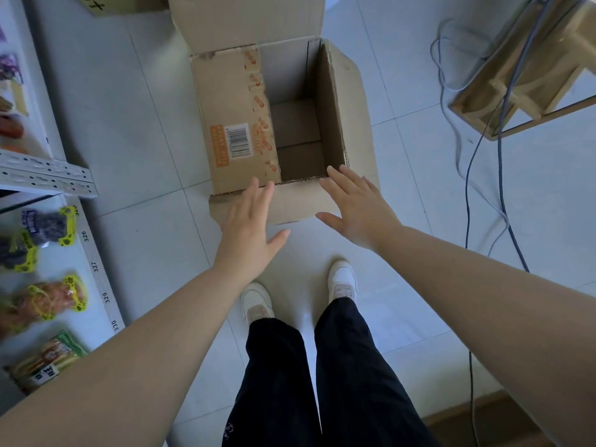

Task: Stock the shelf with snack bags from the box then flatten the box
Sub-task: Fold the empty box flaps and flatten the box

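box [290, 201]: empty, likely light, stiff card; grip near flap at 6 o'clock
left hand [248, 224]: spread, empty; right hand [358, 211]: same

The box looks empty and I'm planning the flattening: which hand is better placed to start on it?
Probably the right hand: its fingertips already reach the box rim at the near right corner. The left hand hovers open over the near flap.
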